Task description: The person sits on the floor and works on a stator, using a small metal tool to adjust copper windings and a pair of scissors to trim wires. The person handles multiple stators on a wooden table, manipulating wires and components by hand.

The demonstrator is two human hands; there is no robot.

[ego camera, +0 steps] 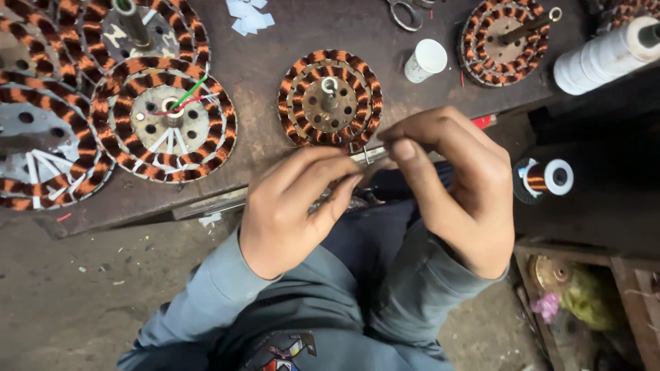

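Two hands above a dark, scuffed metal surface (289,41), both in grey-blue sleeves. Left hand (289,213) with fingers (337,199) curled narrow, tips pinched toward the right hand; right hand (457,185) with thumb and forefinger (402,137) pinched close. Something thin between the two pinches, too small and hidden to tell; a short pale strip just visible beside the right thumb.

Landmark: small stator (330,99), a round metal disc with holes, a centre shaft and a ring of copper-orange coils banded dark; just beyond the fingertips, at the near edge of the surface.

Left of the small stator: at least three larger stators of the same make, overlapping. Nearest one (163,118) with white insulation strips plus green and red wires at its hub; one (134,27) behind it with a tall shaft; one (34,130) cut by the left edge. Right of and beyond the small stator: one more stator (505,41) with a slanted shaft, and part of another at the top right corner.

Just right of and beyond the small stator: one white cylindrical cup (426,60), on its side. Beyond it: one pair of scissors (405,12), metal loops showing, and a heap of white paper slips (249,15). Far right: one big spool of white thread (605,55); nearer than that, one small bobbin (543,180) with copper wire and white flanges. Below the surface: gritty grey floor (75,288).
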